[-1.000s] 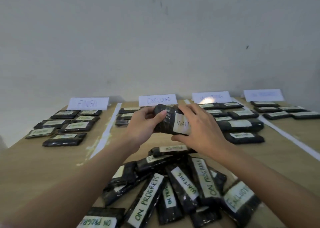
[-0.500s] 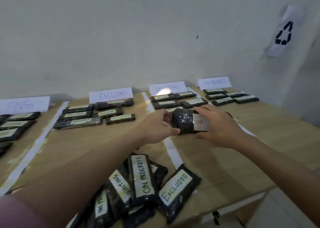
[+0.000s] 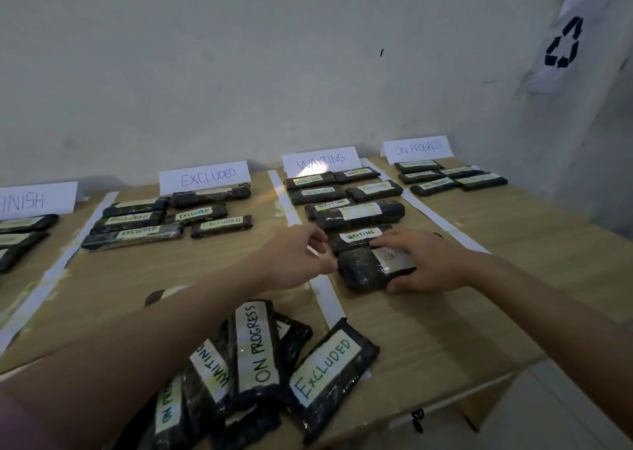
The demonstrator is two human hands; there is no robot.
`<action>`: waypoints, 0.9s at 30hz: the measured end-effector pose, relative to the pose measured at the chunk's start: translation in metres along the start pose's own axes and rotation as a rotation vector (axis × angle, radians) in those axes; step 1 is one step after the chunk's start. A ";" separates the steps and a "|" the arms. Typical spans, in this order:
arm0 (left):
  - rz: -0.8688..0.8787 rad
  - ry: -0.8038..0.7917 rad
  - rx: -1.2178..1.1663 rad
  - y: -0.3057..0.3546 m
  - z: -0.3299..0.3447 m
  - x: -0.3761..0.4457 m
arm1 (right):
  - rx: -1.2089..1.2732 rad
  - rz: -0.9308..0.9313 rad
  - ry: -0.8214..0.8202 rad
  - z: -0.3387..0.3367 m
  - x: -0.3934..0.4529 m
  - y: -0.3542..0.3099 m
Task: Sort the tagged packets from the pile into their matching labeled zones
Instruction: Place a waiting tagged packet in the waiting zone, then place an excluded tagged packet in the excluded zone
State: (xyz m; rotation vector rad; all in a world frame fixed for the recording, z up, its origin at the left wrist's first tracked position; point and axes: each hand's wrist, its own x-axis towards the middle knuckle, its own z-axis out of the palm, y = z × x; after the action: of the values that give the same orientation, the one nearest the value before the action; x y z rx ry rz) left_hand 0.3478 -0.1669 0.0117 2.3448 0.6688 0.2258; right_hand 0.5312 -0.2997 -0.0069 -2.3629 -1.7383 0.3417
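a person's right hand [image 3: 433, 261] holds a dark packet tagged "waiting" [image 3: 371, 267] down on the wooden table [image 3: 479, 312], fingers curled over its far edge and thumb against its near side. half a second ago the same packet was held in the air between both hands; now it lies flat inside the waiting zone, just in front of the row of waiting packets [image 3: 349, 206] and touching the nearest of them. the left hand [image 3: 294, 259] has let go: it hovers just off the packet's left end above the white tape strip [image 3: 325, 295], fingers loosely curled and holding nothing. whether a fingertip still brushes the wrapper cannot be told.

behind the row stands the waiting sign [image 3: 321, 160], with a bright glare spot on it. to its left the excluded sign [image 3: 205, 175] backs a group of excluded packets [image 3: 164, 221]; further left the finish sign [image 3: 34, 200] is cut by the frame edge. to the right the on progress sign [image 3: 418, 148] stands over four packets [image 3: 445, 177].

the unsorted pile [image 3: 260, 374] sits at the near edge, tags reading "on progress", "waiting" and "excluded". it appears unchanged from the earlier frames. a paper recycling symbol [image 3: 561, 43] hangs on the wall [image 3: 239, 72] at right.
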 end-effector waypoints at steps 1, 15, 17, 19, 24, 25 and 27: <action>0.004 0.001 -0.009 -0.002 -0.001 -0.001 | -0.003 -0.006 -0.011 0.000 0.000 0.000; 0.235 -0.037 0.127 -0.024 -0.008 -0.048 | 0.211 -0.441 -0.028 0.023 -0.049 -0.078; 0.252 -0.036 0.133 -0.025 -0.007 -0.053 | 0.122 -0.438 -0.156 0.025 -0.054 -0.084; 0.261 -0.034 0.122 -0.025 -0.006 -0.058 | 0.038 -0.418 -0.219 0.027 -0.057 -0.088; 0.273 -0.034 0.097 -0.024 -0.007 -0.066 | -0.045 -0.378 -0.165 0.027 -0.064 -0.091; 0.274 -0.031 0.087 -0.024 -0.007 -0.067 | -0.053 -0.366 -0.145 0.023 -0.065 -0.091; 0.277 -0.015 0.070 -0.023 -0.009 -0.069 | -0.052 -0.340 -0.101 0.012 -0.067 -0.089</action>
State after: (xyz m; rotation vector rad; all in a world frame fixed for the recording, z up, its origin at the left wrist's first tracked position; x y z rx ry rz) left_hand 0.2764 -0.1830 0.0049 2.5003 0.3470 0.3114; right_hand 0.4275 -0.3372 0.0120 -2.0599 -2.1743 0.3694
